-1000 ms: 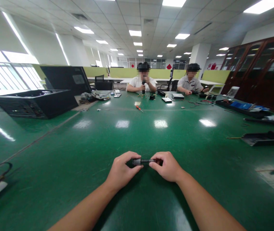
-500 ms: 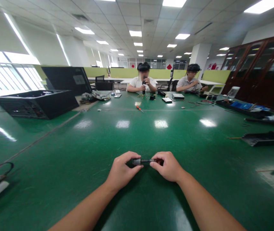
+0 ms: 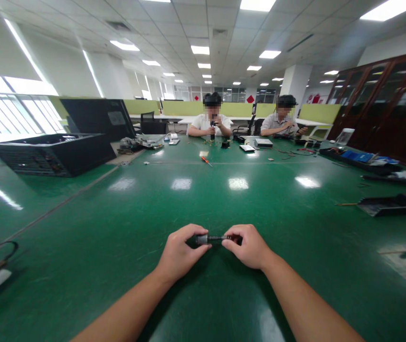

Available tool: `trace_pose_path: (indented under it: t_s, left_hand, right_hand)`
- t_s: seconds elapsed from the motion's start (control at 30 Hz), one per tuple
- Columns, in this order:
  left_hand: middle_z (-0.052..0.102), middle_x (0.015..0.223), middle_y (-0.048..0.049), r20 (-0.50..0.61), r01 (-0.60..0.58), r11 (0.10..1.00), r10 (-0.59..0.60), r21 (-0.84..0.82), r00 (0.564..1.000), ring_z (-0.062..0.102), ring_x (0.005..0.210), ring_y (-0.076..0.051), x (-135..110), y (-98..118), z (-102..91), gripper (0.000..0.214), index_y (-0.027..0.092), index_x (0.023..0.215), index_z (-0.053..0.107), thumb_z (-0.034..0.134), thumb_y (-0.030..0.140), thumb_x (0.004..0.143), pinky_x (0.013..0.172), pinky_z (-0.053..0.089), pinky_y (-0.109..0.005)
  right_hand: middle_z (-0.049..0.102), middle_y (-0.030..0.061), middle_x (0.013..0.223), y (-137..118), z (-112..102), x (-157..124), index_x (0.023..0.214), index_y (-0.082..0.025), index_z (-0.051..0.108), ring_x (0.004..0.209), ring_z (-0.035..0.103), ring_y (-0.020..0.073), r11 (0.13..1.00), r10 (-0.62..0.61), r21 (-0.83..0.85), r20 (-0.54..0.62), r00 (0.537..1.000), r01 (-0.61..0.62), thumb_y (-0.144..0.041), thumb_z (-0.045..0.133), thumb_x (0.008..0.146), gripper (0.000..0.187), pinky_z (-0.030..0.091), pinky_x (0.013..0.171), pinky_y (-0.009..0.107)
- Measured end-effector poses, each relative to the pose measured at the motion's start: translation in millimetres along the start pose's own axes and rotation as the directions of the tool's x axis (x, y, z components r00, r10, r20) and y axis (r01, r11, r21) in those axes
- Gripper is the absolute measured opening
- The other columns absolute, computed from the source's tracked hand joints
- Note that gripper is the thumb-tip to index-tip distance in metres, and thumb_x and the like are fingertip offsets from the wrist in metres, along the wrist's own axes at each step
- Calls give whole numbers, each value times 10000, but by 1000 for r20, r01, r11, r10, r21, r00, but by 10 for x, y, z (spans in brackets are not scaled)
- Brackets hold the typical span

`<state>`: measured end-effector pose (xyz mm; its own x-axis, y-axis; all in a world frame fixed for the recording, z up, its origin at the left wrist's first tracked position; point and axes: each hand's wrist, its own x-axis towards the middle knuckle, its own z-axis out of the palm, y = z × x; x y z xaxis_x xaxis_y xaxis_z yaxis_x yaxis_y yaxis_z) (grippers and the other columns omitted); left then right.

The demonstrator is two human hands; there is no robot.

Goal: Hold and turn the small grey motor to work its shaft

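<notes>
Near the front of the green table, my left hand is closed on the thicker grey-black end of a small cylindrical part. A thinner dark shaft runs sideways from that end to my right hand, which pinches its other end. The part lies level between both hands, just over the tabletop. Thumbs and fingers hide both of its ends, and its exact kind does not show.
An orange screwdriver lies farther back on the table. A black computer case stands at the left. Black trays and loose parts line the right side. Two people sit across the table, handling objects.
</notes>
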<state>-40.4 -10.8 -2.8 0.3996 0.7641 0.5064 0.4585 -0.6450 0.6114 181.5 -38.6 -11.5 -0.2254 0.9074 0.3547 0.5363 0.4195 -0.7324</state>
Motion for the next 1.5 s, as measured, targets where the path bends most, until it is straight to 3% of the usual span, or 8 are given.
trace_pose_path:
  t_s: [1.5]
  left_hand:
    - [693,924,-14,-1,13,1000,-13,-3,1000,648,868,-175,2,-20,-21,226,210,940,678,760,223,730,808,503,-297]
  right_hand:
    - [668,23,671,10,-18,0,738,-164,710,608,578,139,1000,7,-19,-10,1000,-7,-221,649,795,101,396,588,236]
